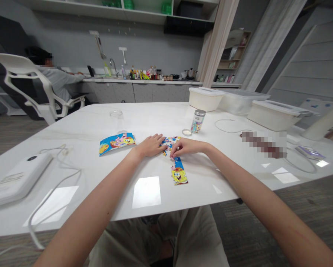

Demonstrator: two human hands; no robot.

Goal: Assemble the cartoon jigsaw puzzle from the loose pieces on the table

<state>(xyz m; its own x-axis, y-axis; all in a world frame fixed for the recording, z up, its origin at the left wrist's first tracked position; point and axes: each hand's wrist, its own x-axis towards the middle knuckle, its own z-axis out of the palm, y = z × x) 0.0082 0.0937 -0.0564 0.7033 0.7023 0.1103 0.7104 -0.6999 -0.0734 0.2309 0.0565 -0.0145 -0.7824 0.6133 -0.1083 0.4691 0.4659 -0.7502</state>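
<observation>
A partly joined jigsaw puzzle (179, 174) with a yellow cartoon face lies on the white table in front of me. My right hand (185, 147) is at its upper end, thumb and fingers pinched on a small puzzle piece that they mostly cover. Just beyond, loose puzzle pieces (169, 140) are heaped between my two hands. My left hand (152, 145) rests palm down at the left side of the heap, its fingers stretched out and touching some pieces. Farther left, a curved picture sheet (118, 142) shows pink and yellow cartoon figures on blue.
Behind the pieces stand a printed canister (198, 121) and a round lid (187, 132). A clear jar (116, 115) is at the back left. White device (20, 180) and cables lie left; lidded bins (205, 99) stand back right. A person (59, 81) sits at the far counter.
</observation>
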